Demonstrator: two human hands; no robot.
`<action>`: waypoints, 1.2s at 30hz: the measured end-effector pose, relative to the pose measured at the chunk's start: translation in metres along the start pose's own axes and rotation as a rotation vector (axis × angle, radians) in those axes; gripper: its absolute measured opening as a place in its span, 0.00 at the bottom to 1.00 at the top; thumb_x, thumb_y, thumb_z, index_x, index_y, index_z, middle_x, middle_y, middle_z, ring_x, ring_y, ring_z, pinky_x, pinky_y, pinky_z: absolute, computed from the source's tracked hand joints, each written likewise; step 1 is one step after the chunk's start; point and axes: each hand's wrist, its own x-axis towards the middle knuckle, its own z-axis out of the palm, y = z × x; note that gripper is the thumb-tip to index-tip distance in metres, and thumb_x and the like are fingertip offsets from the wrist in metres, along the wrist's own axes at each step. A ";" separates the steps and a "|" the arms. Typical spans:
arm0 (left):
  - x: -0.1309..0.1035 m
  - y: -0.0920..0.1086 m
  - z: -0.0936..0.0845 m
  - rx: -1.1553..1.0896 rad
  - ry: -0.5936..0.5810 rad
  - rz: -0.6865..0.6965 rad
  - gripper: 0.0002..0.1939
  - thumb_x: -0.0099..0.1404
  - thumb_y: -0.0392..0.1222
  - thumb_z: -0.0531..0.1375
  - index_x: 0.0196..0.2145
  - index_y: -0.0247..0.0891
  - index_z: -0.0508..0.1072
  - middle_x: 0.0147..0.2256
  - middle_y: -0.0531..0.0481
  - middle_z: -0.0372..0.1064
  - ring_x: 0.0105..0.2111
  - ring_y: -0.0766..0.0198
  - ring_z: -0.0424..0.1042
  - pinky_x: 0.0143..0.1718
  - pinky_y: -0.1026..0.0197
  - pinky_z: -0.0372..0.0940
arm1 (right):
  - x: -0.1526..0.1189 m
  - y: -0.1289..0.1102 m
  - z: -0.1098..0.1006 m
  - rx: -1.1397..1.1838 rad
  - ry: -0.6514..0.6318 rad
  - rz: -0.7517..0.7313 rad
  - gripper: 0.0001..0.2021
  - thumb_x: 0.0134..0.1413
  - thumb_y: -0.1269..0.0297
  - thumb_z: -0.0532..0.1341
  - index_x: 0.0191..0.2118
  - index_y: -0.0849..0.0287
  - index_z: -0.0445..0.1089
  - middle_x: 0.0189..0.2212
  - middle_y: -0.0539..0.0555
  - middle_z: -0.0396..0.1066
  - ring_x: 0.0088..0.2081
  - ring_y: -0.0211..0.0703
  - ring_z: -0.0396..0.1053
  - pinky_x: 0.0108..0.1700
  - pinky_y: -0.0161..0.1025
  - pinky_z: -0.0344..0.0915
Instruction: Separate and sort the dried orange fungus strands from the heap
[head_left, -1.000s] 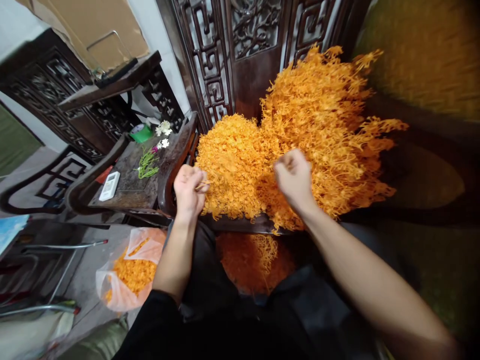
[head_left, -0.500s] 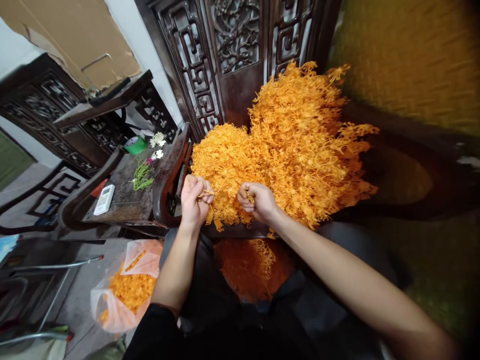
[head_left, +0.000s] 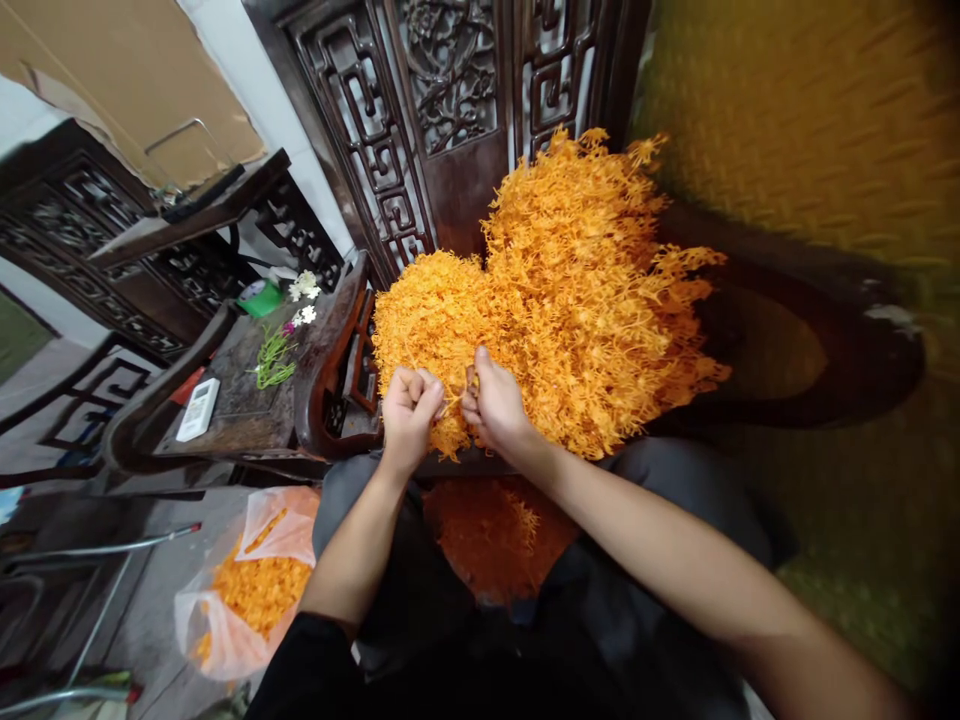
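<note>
Lap: legs in dark grey cloth [head_left: 697,500], bottom centre, knees parted; between them a rounded reddish-brown surface [head_left: 480,545] with some stringy orange pieces over it.
Left hand [head_left: 409,412]: frame centre, fingers curled in, thumb pressed on the forefinger, apparently pinching thin orange strands [head_left: 453,398]; the grip itself is mostly hidden.
Right hand [head_left: 495,402]: just beside the left, fingers folded, thumb extended upward and pressed toward them, seemingly nipping the same sort of strand; exactly what it holds blends into the orange behind.
Low heap of small, crinkled bright orange pieces [head_left: 427,310]: centre, directly behind the hands.
Tall heap of branching, thin-stemmed orange sprigs [head_left: 585,290]: right of centre, touching the low heap and spiking outward.
Handling: the sprigs look light, soft and springy, likely to tangle and snap at thin joints; best taken by the stem, in a small pinch, without crushing the heads.
Translucent pinkish plastic bag [head_left: 225,630]: lower left, on the floor, holding more orange pieces.
Dark wooden side table [head_left: 244,400]: left, bearing a white remote control [head_left: 199,409], green stems [head_left: 274,358], white blossoms [head_left: 304,287] and a green roll [head_left: 260,298].
Carved dark wood panel [head_left: 457,195]: upper centre, behind both heaps.
Brown cardboard sheet [head_left: 127,70]: upper left.
</note>
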 end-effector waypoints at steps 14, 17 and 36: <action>0.020 0.026 -0.017 -0.332 0.072 -0.163 0.29 0.58 0.34 0.71 0.27 0.39 0.48 0.21 0.61 0.42 0.18 0.74 0.48 0.20 0.70 0.49 | 0.020 -0.026 -0.025 -0.062 -0.193 -0.040 0.10 0.61 0.61 0.67 0.43 0.60 0.70 0.27 0.50 0.70 0.21 0.32 0.65 0.15 0.28 0.47; 0.021 0.026 -0.020 -0.384 0.059 -0.248 0.29 0.58 0.33 0.69 0.27 0.39 0.47 0.21 0.61 0.41 0.18 0.75 0.47 0.20 0.70 0.49 | 0.020 -0.025 -0.024 -0.004 -0.250 0.035 0.14 0.61 0.54 0.67 0.43 0.59 0.71 0.22 0.44 0.60 0.18 0.28 0.53 0.15 0.28 0.40; 0.020 0.042 -0.026 -0.324 0.037 -0.270 0.27 0.56 0.29 0.67 0.26 0.39 0.47 0.21 0.62 0.43 0.17 0.76 0.44 0.17 0.71 0.40 | 0.032 -0.068 -0.052 -0.146 -0.267 -0.255 0.17 0.57 0.50 0.69 0.43 0.57 0.70 0.20 0.42 0.59 0.16 0.28 0.54 0.15 0.28 0.44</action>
